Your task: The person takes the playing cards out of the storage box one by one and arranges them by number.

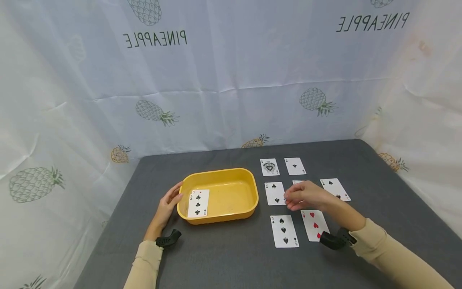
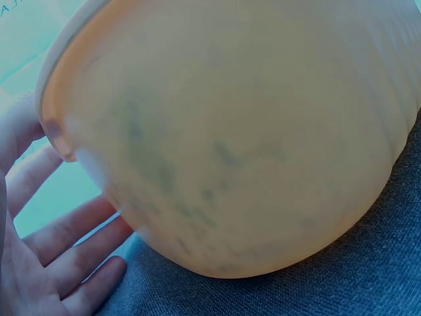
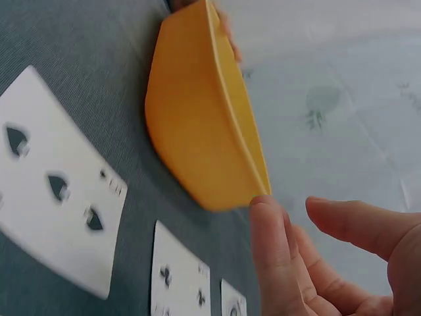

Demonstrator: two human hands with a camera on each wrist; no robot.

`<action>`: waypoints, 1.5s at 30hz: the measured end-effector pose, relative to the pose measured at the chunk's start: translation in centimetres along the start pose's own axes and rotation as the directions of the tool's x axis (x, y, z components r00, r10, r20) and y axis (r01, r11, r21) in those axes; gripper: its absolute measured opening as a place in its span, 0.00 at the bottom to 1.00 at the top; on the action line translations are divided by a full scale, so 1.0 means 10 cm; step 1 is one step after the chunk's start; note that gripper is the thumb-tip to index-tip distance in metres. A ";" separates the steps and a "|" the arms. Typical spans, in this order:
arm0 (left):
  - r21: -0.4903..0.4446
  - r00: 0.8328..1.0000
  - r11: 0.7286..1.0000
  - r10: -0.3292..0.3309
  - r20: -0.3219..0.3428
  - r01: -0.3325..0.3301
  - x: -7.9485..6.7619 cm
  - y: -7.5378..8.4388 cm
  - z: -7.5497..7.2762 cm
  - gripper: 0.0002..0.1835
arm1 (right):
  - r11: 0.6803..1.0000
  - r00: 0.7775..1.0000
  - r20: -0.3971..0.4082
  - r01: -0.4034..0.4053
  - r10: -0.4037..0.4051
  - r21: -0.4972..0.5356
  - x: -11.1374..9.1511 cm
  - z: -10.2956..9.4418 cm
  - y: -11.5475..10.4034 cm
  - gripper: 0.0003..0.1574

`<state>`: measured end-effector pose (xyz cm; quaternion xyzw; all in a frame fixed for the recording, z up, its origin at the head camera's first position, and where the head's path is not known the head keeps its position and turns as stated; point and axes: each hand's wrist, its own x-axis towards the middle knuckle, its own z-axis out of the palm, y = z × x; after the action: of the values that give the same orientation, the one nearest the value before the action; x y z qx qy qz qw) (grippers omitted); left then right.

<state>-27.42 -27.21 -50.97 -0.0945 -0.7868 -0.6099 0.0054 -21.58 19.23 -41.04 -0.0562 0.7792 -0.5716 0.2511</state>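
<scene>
My left hand (image 1: 169,204) rests at the left end of a yellow plastic tray (image 1: 231,214), its fingers extended along the outer wall. In the left wrist view those fingers (image 2: 85,257) are spread against the tray's side. Inside the tray lies a three of clubs (image 1: 198,204), overlapping another card with a red mark. My right hand (image 1: 306,196) hovers with nothing in it, thumb and index finger apart in the right wrist view. Its fingertips are beside the two of clubs (image 1: 273,193). Under the hand, a card (image 1: 297,182) is mostly hidden.
An ace of spades (image 1: 269,167) and ace of clubs (image 1: 295,165) lie farthest back. A two of spades (image 1: 333,188) is at right; a three of spades (image 1: 284,231) and three of hearts (image 1: 313,224) lie nearer. A pineapple-print curtain (image 1: 231,112) surrounds the grey table (image 1: 223,257).
</scene>
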 end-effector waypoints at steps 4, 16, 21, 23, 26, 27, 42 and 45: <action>0.004 1.000 1.000 -0.006 -0.006 0.006 -0.01 -0.01 0.00 0.27 | 1.000 1.000 0.005 0.007 -0.007 -0.001 0.15 0.18 -0.14 0.25; -0.005 1.000 1.000 -0.006 0.002 0.006 0.00 -0.01 0.01 0.27 | 0.999 1.000 0.029 0.012 -0.013 0.048 0.52 0.71 -0.42 0.22; 0.000 1.000 1.000 -0.009 0.003 0.009 0.00 0.00 0.01 0.27 | 0.997 0.998 0.054 0.009 -0.012 0.071 0.69 0.92 -0.52 0.23; 0.001 1.000 1.000 -0.009 0.001 0.009 0.00 0.00 0.01 0.27 | 0.996 0.998 0.055 -0.003 -0.002 0.089 0.76 1.00 -0.55 0.22; 0.004 1.000 1.000 -0.011 0.000 0.011 -0.01 0.00 0.01 0.27 | 0.992 0.998 0.062 -0.018 0.011 0.125 0.85 1.10 -0.57 0.20; 0.006 1.000 1.000 -0.013 0.000 0.013 -0.01 0.00 0.01 0.27 | 0.990 0.998 0.063 -0.025 0.016 0.137 0.88 1.14 -0.58 0.20; -0.002 1.000 1.000 -0.027 -0.002 0.027 -0.01 0.01 0.00 0.27 | 0.959 0.987 -0.010 -0.154 0.161 0.239 1.33 1.65 -0.50 0.14; -0.004 0.999 0.999 -0.033 -0.004 0.033 0.00 0.01 0.01 0.27 | 0.948 0.980 -0.028 -0.183 0.197 0.260 1.38 1.70 -0.50 0.13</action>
<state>-27.35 -27.10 -50.90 -0.0801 -0.7872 -0.6115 -0.0032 -26.76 -2.31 -44.70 0.0673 0.7071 -0.6418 0.2891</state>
